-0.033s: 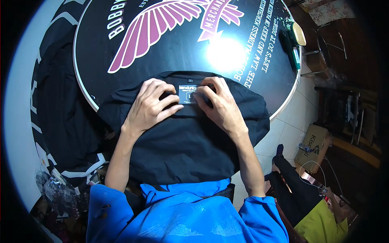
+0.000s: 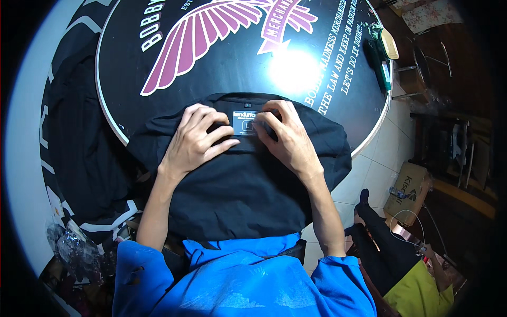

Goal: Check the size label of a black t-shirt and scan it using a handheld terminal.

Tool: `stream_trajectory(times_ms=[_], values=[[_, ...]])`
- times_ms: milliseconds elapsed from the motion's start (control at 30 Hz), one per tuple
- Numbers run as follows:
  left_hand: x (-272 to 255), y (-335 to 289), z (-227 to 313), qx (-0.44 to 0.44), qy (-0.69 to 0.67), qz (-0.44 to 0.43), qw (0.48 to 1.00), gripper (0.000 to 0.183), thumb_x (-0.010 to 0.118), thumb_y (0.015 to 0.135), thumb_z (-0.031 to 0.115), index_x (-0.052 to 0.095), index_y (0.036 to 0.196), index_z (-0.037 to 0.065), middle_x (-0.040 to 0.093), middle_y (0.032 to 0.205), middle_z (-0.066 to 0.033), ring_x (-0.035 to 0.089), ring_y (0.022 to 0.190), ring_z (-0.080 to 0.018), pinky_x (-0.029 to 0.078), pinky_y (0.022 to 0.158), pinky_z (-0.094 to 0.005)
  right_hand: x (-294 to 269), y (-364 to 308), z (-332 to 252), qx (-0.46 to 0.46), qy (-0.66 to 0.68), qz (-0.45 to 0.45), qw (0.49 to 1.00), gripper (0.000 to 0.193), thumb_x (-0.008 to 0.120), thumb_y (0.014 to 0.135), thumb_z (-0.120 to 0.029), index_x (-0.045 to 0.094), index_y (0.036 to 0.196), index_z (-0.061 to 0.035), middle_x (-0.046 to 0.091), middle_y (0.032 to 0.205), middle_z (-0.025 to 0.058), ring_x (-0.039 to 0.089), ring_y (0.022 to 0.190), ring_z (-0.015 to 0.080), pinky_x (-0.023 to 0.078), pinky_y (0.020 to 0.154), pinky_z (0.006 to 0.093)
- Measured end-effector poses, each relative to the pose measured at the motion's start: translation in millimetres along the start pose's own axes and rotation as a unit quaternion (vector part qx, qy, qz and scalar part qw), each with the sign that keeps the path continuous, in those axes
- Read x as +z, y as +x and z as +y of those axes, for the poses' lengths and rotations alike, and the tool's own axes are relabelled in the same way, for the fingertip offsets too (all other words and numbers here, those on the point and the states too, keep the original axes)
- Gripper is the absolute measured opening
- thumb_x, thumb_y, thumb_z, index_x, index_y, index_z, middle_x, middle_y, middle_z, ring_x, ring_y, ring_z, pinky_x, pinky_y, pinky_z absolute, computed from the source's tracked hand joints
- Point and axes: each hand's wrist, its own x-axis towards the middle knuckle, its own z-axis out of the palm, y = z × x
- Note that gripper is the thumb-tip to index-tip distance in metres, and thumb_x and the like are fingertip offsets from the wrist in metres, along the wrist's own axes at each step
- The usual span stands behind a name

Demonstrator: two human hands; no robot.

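A black shirt (image 2: 237,190) is spread from my lap onto the edge of the round table, its neckline facing away from me. Inside the neck is a dark rectangular label (image 2: 244,122) with white print, and a tiny tag (image 2: 248,105) sits above it. My left hand (image 2: 200,132) has its fingers curled onto the cloth at the label's left edge, thumb lower down. On the other side, the bent fingers of my right hand (image 2: 285,134) pinch at the label's right edge and cover part of it. The exact fingertip grip is partly hidden.
The round black table (image 2: 222,68) bears a printed wing design and a bright glare. A green bottle-like object (image 2: 384,63) lies at its right rim. Dark cloth (image 2: 90,137) hangs at left, above clear plastic wrapping (image 2: 74,253). A person in dark trousers (image 2: 388,253) and a cardboard box (image 2: 409,193) are at right.
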Motion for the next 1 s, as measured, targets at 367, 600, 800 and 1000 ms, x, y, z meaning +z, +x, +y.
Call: stream_trajectory(times_ms=[367, 600, 800, 1000], values=[[3.2, -21.4, 8.7, 0.018, 0.031, 0.003, 0.999, 0.031, 0.096, 0.084, 0.036, 0.09, 0.105, 0.015, 0.077, 0.108, 0.0029, 0.068, 0.109, -0.0219, 0.048, 0.107, -0.0463, -97.8, -2.3, 81.2, 0.157, -0.07, 0.295, 0.94, 0.019, 0.076, 0.106, -0.01, 0.077, 0.122, 0.001, 0.075, 0.117, 0.0152, 0.075, 0.104, 0.0251, 0.061, 0.092, 0.0392], [0.2, -28.2, 8.6, 0.014, 0.024, -0.001, 1.0, 0.021, 0.094, 0.089, 0.03, 0.09, 0.104, 0.016, 0.077, 0.104, 0.0038, 0.069, 0.108, -0.0203, 0.047, 0.106, -0.0451, -162.6, -1.8, 210.0, 0.26, -0.361, 0.285, 0.849, 0.061, 0.076, 0.107, -0.045, 0.065, 0.144, 0.0019, 0.065, 0.137, 0.0275, 0.063, 0.13, 0.0438, 0.05, 0.111, 0.0573], [3.2, -30.2, 11.1, 0.011, 0.02, 0.014, 1.0, 0.023, 0.097, 0.085, 0.026, 0.091, 0.104, 0.015, 0.078, 0.102, 0.0033, 0.067, 0.105, -0.0208, 0.048, 0.103, -0.0455, -173.0, 11.6, 252.2, 0.284, -0.401, 0.212, 0.845, 0.067, 0.079, 0.104, -0.049, 0.064, 0.146, 0.0017, 0.068, 0.137, 0.0253, 0.064, 0.131, 0.0438, 0.049, 0.109, 0.0616], [1.3, -30.8, 11.2, 0.007, 0.027, 0.006, 1.0, 0.021, 0.092, 0.092, 0.03, 0.091, 0.109, 0.019, 0.076, 0.103, 0.0054, 0.068, 0.107, -0.0188, 0.048, 0.106, -0.0439, -175.2, 19.3, 283.5, 0.269, -0.392, 0.215, 0.853, 0.057, 0.081, 0.104, -0.031, 0.064, 0.144, 0.0037, 0.07, 0.133, 0.0276, 0.068, 0.127, 0.0468, 0.054, 0.106, 0.0591]])
